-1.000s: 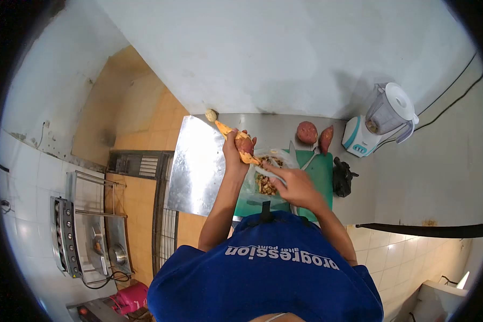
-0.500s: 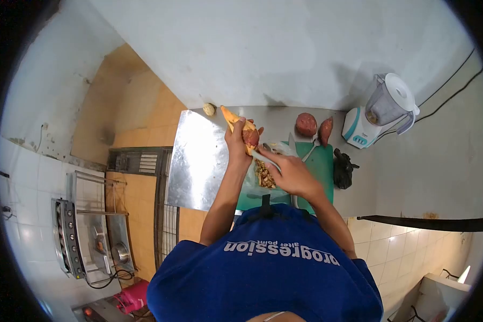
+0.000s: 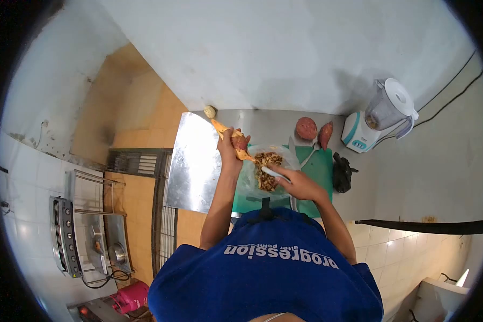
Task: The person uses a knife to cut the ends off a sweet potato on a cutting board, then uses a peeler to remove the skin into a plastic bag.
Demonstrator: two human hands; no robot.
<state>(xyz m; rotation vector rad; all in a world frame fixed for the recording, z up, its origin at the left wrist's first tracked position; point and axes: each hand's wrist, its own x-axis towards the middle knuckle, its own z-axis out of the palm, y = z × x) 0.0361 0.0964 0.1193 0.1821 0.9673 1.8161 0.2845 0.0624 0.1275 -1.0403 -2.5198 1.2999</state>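
left hand wraps its fingers round a part-peeled tuber, its near end tilted toward the plastic, probably so scraps land there. right hand grips a pale tool, fingers closed, scraps just beyond them.
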